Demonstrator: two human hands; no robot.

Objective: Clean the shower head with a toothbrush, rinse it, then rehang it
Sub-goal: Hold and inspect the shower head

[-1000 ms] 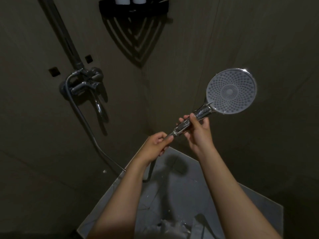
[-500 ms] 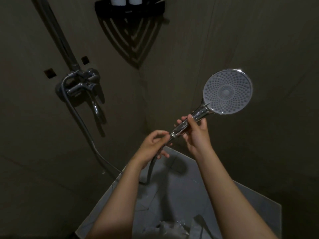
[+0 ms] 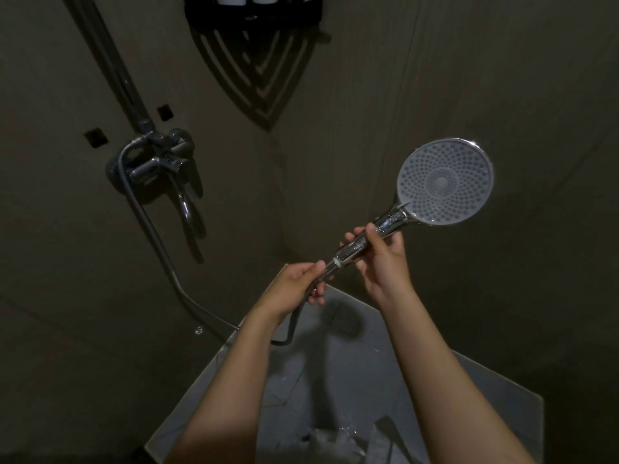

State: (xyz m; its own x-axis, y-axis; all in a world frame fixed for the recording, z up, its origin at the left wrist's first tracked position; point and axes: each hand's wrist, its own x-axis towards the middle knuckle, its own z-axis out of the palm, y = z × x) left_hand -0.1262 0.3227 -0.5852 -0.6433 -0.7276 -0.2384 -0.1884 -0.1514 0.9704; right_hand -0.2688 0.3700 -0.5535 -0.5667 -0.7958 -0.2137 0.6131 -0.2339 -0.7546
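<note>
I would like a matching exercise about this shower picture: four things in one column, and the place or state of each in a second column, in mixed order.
Things:
1. left hand
2. right hand
3. tap
4. shelf

Places or states:
A. high in the corner of the walls
B. grips the shower head by its handle
C. holds the hose where it joins the handle
D. fixed on the left wall

Pairs: 1-C, 2-B, 3-D, 4-A
</note>
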